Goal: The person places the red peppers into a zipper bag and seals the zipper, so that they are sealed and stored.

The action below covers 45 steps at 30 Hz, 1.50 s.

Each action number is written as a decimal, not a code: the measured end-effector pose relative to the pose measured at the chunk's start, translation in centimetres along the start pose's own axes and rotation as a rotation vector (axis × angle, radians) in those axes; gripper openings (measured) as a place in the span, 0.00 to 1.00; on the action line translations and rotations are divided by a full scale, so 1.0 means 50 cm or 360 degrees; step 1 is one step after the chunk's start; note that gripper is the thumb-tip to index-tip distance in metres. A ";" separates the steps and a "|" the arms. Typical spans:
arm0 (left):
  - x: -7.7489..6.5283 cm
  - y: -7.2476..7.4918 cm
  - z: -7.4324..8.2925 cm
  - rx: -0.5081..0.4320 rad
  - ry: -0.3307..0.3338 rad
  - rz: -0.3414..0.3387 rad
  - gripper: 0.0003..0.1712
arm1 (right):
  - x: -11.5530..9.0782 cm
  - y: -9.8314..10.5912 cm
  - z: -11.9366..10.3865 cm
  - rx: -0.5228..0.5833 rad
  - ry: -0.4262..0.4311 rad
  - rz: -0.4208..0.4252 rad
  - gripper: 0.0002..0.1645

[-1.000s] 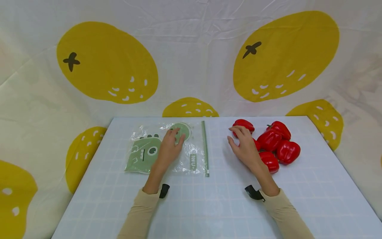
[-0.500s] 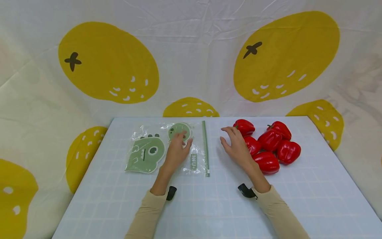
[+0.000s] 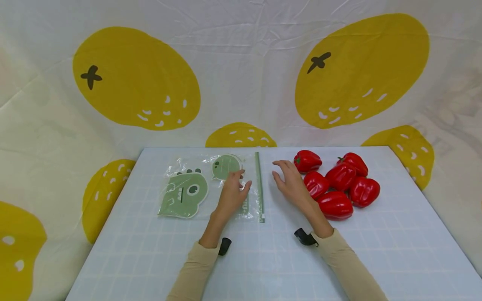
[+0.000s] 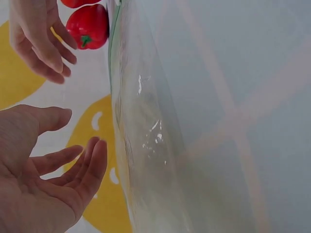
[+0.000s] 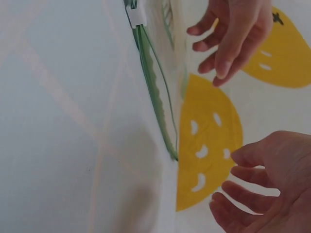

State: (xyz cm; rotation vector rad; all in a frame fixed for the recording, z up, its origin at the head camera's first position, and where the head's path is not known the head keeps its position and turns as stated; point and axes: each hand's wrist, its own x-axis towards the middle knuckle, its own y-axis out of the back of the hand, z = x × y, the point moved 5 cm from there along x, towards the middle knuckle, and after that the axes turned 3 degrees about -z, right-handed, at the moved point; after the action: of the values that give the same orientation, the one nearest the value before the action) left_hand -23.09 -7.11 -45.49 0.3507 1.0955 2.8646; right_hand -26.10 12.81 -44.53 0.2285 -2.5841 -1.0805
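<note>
A clear zip bag [image 3: 216,200] printed with a green one-eyed dinosaur lies flat on the table. Its green zip strip [image 3: 260,188] runs along the right edge, with a white slider [image 5: 136,16] seen in the right wrist view. Over the bag's right half hovers my left hand [image 3: 231,196], fingers loosely bent, holding nothing. My right hand [image 3: 293,184] is held in the air between the zip strip and the red bell peppers [image 3: 340,176], its relaxed fingers pointing left. In the left wrist view, a gap shows between thumb and fingers of the left hand [image 4: 48,170].
Several glossy red peppers are clustered at the right of the white gridded table [image 3: 263,259]; one pepper [image 3: 307,161] sits a little apart at the back. Behind the table hangs a white cloth [image 3: 248,75] printed with yellow fruit.
My left hand has moved right across the bag, uncovering the printed dinosaur. My right hand has shifted left, away from the peppers. Bag and peppers have stayed put.
</note>
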 end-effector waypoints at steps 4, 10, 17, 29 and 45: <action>0.000 -0.016 0.002 0.0020 -0.0005 -0.0040 0.28 | 0.005 -0.010 -0.003 -0.0021 0.0007 -0.0021 0.26; -0.004 -0.034 0.010 0.0029 -0.0059 -0.0044 0.28 | 0.009 -0.027 -0.002 0.0001 0.0035 -0.0048 0.24; -0.008 -0.051 0.015 0.0032 -0.0051 -0.0059 0.29 | 0.015 -0.045 0.006 0.0012 0.0030 -0.0098 0.22; -0.005 -0.068 0.014 0.0063 0.0074 -0.0104 0.29 | 0.024 -0.073 0.007 0.0039 0.0020 -0.0172 0.17; 0.004 -0.078 0.021 0.0168 0.0184 -0.0132 0.26 | 0.025 -0.087 0.004 0.0065 0.0044 -0.0224 0.13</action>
State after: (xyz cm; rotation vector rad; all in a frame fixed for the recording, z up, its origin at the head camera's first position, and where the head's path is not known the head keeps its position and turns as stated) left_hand -23.16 -3.50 -47.28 0.1423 1.2522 2.7920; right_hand -27.24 9.56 -47.47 0.4379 -2.5996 -1.0637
